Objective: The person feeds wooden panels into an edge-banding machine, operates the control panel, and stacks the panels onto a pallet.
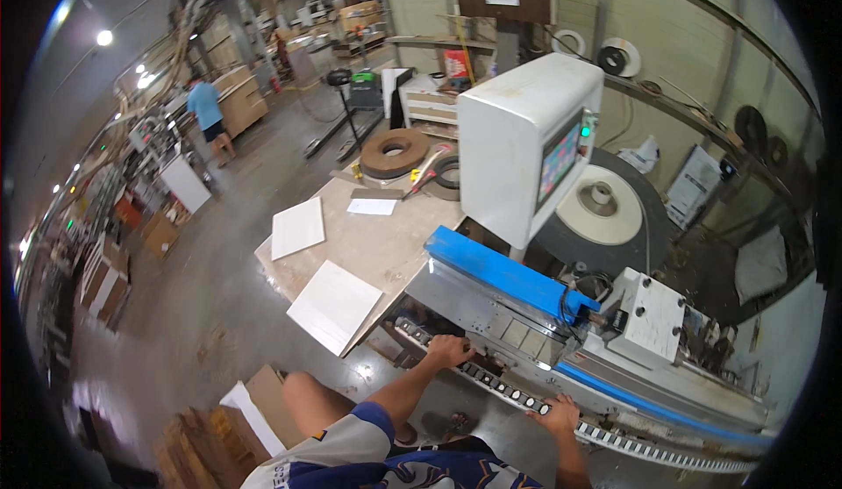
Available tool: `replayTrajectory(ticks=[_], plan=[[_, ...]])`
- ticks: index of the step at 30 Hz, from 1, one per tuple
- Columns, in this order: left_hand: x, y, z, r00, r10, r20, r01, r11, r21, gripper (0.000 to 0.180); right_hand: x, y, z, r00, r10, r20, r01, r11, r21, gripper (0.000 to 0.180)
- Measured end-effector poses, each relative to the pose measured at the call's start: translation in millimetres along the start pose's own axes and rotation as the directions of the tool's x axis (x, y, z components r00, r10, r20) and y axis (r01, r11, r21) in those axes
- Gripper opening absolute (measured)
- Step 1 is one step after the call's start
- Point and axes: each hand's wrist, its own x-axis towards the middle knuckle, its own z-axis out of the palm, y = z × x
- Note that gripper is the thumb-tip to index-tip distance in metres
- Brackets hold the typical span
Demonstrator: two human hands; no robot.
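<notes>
A long roller rail [507,390] runs along the near side of an edge banding machine [513,318], with a row of small dark and white rollers. My left hand [448,350] is closed over the rail's left part, its fingertips toward the machine and partly hidden. Farther right, my right hand [558,416] curls its fingers around the same rail. No panel shows in either hand. A blue cover [509,270] tops the machine beyond my hands. Two white panels lie on the worktable to the left; the nearer panel [334,306] sits at the table's front edge.
The worktable [399,243] also carries another white panel [298,228], a brown tape roll [395,153] and a paper slip. A white control cabinet [504,138] rises behind the machine, beside a large banding reel [605,213]. Cardboard [263,401] stands at my left; a person [207,110] is far off.
</notes>
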Motion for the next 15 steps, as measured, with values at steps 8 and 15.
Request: replayTrajectory(ticks=[8,15], plan=[[7.5,7.5,-1.1,0.999,-0.025,0.024,0.027,0.997,-0.075,0.05,0.0,5.5,9.9,0.997,0.044,-0.058,-0.045,0.999,-0.009,0.07],[-5.3,-12.4,3.8,0.996,-0.045,-0.074,0.042,0.998,-0.049,0.046,14.1,-2.9,12.9,0.998,-0.037,-0.044,0.037,0.999,0.011,0.065]])
